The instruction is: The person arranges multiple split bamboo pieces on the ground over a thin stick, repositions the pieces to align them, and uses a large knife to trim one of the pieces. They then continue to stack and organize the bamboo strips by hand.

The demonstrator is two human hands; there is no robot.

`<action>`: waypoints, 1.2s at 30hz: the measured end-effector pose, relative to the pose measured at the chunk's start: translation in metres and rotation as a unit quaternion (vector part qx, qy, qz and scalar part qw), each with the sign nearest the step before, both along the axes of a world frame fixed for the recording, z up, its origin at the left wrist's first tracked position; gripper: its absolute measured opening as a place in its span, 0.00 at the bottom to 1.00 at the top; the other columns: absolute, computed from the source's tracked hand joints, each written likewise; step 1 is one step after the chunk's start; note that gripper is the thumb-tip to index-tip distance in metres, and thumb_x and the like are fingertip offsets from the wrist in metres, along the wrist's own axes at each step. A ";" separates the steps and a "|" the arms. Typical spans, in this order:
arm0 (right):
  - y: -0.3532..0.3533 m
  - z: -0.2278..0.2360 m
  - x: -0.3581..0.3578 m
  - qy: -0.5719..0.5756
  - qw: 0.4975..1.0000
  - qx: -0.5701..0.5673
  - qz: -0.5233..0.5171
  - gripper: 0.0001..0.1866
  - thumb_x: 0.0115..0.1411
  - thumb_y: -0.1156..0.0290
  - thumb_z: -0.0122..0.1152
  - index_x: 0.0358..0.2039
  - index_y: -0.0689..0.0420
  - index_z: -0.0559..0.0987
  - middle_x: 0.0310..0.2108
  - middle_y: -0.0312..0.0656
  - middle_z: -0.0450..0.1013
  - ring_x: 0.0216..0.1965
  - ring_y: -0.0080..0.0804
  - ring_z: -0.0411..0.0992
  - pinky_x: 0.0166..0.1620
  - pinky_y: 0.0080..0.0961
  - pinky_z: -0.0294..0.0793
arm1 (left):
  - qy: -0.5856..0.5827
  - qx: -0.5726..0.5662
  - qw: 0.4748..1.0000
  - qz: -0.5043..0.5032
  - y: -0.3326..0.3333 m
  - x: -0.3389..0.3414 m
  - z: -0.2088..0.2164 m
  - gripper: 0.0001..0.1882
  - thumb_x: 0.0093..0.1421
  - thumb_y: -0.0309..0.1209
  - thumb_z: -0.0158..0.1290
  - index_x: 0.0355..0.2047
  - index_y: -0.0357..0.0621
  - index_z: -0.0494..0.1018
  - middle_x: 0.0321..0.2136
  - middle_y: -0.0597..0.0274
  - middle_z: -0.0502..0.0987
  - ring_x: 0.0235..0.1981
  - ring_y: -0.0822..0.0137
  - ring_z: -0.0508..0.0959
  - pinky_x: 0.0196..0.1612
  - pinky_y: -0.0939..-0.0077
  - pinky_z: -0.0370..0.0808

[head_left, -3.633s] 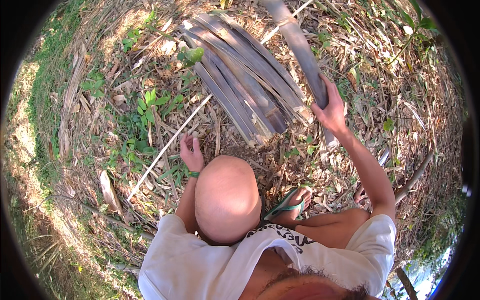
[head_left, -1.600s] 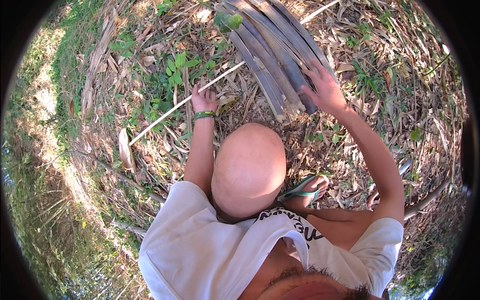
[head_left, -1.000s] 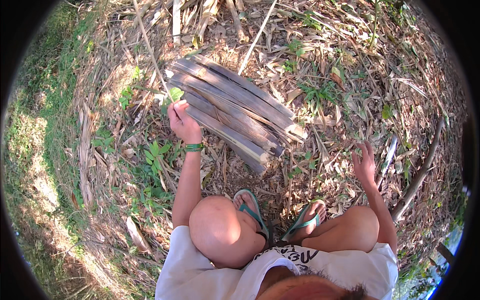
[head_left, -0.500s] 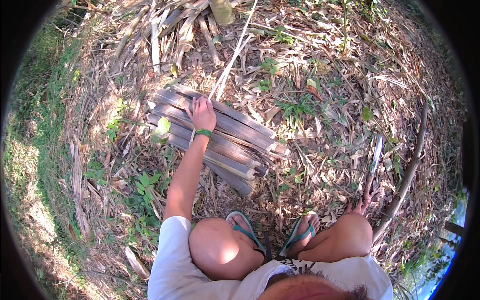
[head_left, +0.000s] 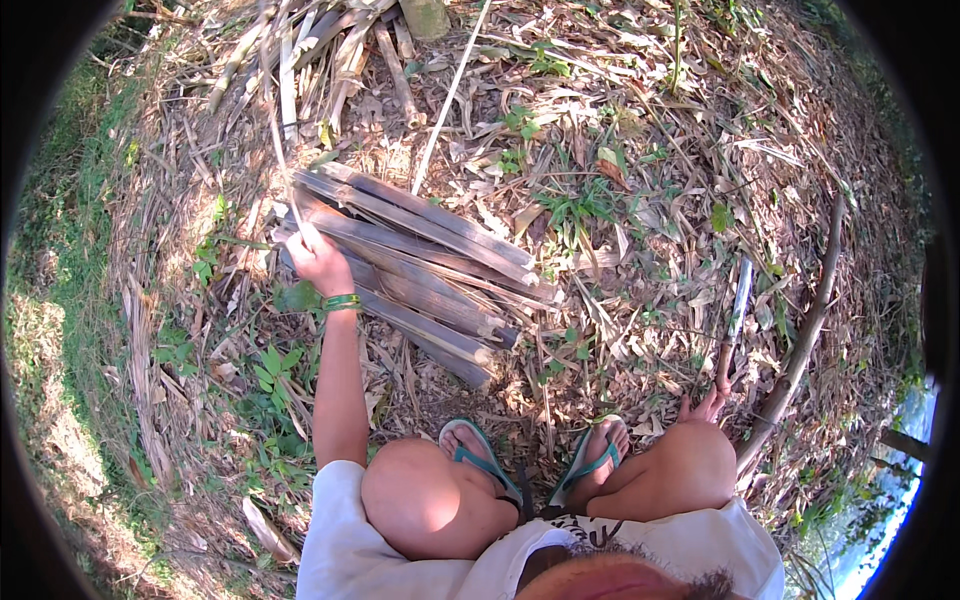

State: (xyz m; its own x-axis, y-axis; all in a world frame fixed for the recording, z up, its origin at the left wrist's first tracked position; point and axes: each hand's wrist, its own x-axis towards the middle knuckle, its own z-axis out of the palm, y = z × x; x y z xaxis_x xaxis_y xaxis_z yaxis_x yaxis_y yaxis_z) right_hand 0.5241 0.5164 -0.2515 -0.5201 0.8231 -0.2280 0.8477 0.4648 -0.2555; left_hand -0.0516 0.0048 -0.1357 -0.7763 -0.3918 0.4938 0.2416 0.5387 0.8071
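A bundle of weathered split wood slats (head_left: 430,265) lies on the leaf-covered ground in front of my feet. At its left end, my left hand (head_left: 320,262) pinches a thin pale strip (head_left: 272,115), which rises from my fingers toward the top of the view. Another length of pale strip (head_left: 452,100) runs to the far edge of the slats; whether it continues beneath them is hidden. Beyond my right knee, my right hand (head_left: 708,403) is closed round the handle of a machete (head_left: 740,300), its blade pointing away from me. My knee partly covers that hand.
A heap of dry split sticks (head_left: 340,50) lies at the far left beside a tree trunk (head_left: 425,18). To the right, a long bare pole (head_left: 805,345) rests on the ground. Green plants (head_left: 275,375) grow left of the slats. My sandalled feet (head_left: 480,455) are near the bundle.
My left hand has moved left from the top of the slats to their left end. A strip now swings up from it, away from the other strip. My right hand stays on the machete.
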 end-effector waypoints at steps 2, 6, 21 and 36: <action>-0.002 -0.002 0.006 -0.013 1.000 -0.006 -0.009 0.43 0.58 0.64 0.65 0.71 0.56 0.55 0.67 0.64 0.53 0.66 0.64 0.56 0.65 0.52 0.59 | -0.069 0.241 0.968 0.021 -0.023 0.023 0.013 0.17 0.75 0.40 0.41 0.30 0.44 0.61 0.21 0.67 0.66 0.23 0.70 0.66 0.30 0.70 0.66; 0.000 -0.007 -0.009 -0.027 0.999 -0.023 -0.020 0.43 0.58 0.64 0.65 0.71 0.56 0.55 0.66 0.64 0.54 0.65 0.63 0.57 0.65 0.52 0.59 | -0.116 0.226 0.952 0.173 -0.093 0.099 0.014 0.20 0.75 0.43 0.38 0.43 0.35 0.68 0.33 0.57 0.75 0.34 0.65 0.74 0.42 0.66 0.73; 0.055 0.024 -0.057 0.019 0.997 0.071 -0.035 0.37 0.61 0.57 0.62 0.64 0.65 0.64 0.57 0.60 0.66 0.58 0.60 0.67 0.60 0.47 0.67 | -0.366 0.506 0.778 0.075 -0.072 0.203 -0.004 0.54 0.62 0.50 0.58 0.74 0.42 0.38 0.74 0.48 0.36 0.73 0.52 0.48 0.70 0.52 0.54; 0.100 -0.003 -0.104 -0.065 0.989 -0.023 -0.130 0.34 0.56 0.55 0.55 0.53 0.73 0.71 0.51 0.69 0.72 0.56 0.65 0.69 0.62 0.47 0.65 | -0.260 -0.095 0.886 -0.371 0.038 0.080 0.041 0.32 0.68 0.46 0.51 0.66 0.40 0.61 0.65 0.45 0.66 0.67 0.49 0.65 0.68 0.54 0.60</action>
